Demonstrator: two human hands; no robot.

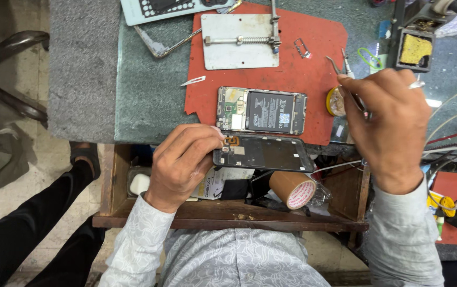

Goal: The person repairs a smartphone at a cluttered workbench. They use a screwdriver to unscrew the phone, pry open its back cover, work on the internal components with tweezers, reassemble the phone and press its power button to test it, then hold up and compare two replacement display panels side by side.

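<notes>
My left hand (183, 162) grips the left end of a black phone back cover (263, 153), held flat over the open drawer at the bench's front edge. Just beyond it, an opened phone body (262, 111) with its dark battery showing lies on the red mat (313, 48). My right hand (390, 125) is closed around metal tweezers (340, 66), whose curved tips stick up above my fingers. A small yellow-rimmed round tin (335, 102) sits right beside that hand.
A metal clamp plate (239, 41) lies at the back of the mat, a loose blade (193, 81) to its left. A brown tape roll (293, 189) sits in the wooden drawer (228, 212). A soldering stand with sponge (414, 48) and several cables (451, 143) are on the right.
</notes>
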